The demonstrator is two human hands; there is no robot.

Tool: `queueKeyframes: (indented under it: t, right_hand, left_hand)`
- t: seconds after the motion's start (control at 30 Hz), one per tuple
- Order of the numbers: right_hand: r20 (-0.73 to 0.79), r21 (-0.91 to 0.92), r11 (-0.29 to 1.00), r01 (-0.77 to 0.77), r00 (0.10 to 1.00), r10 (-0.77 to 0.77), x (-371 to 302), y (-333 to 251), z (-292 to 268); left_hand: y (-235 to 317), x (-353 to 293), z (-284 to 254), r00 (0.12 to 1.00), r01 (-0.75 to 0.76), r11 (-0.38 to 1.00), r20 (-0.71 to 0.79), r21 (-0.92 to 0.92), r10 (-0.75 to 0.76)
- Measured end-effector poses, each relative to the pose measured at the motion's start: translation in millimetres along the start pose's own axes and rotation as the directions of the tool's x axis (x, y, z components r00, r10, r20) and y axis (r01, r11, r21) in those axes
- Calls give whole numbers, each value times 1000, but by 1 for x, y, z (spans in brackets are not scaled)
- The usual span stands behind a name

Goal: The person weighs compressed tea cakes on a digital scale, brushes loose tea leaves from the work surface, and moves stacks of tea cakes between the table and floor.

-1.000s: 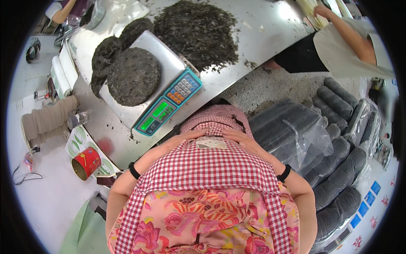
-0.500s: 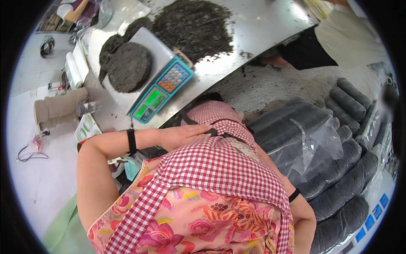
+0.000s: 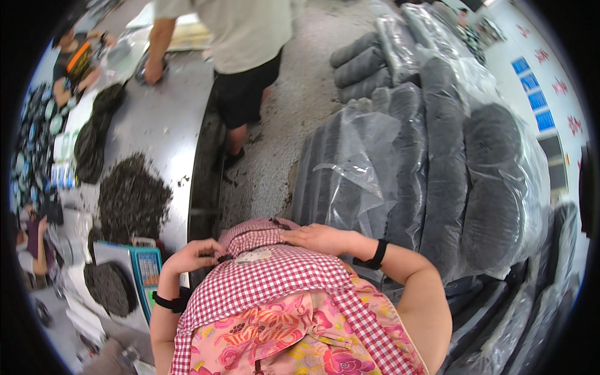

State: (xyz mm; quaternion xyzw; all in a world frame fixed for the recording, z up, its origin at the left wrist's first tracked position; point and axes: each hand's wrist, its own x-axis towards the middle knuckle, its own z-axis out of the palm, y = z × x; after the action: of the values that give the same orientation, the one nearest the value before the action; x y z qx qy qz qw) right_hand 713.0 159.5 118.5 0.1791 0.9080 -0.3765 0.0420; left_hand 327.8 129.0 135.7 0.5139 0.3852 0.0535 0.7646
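I wear a red-and-white checked apron [image 3: 269, 281] over a pink floral top. At its left waist side, my left hand [image 3: 194, 254] has its fingers bent inward. A dark strap end shows by those fingertips; what they pinch, if anything, is too small to make out. My right hand [image 3: 319, 239] lies on the apron's waist with fingers stretched out and flat. To my left, a teal-edged digital scale [image 3: 148, 265] carries a round dark cake [image 3: 111, 289] of pressed material. Beyond the scale is a heap of dark shreds [image 3: 134, 197] on the metal table [image 3: 169, 119].
Large plastic-wrapped dark rolls [image 3: 444, 175] are stacked close on my right. A person in a light shirt [image 3: 228, 31] stands at the far end of the table. Another person [image 3: 78, 65] is across it, near a long dark bundle [image 3: 100, 131].
My view has swung to the right, bringing the wrapped rolls ahead. My left hand has gone from flat on the apron to bent fingers at its side. My right hand now shows on the waist.
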Motion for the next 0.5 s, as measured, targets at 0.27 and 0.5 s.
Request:
queueKeyframes:
  t: [0.27, 0.5]
  right_hand:
    - [-42, 321, 911, -258, 957, 286, -39, 12, 44]
    - [-425, 755, 635, 161, 858, 288, -63, -6, 51]
  left_hand:
    - [58, 111, 13, 980, -182, 919, 141, 351, 140]
    - [103, 171, -42, 963, -165, 819, 268, 549, 14]
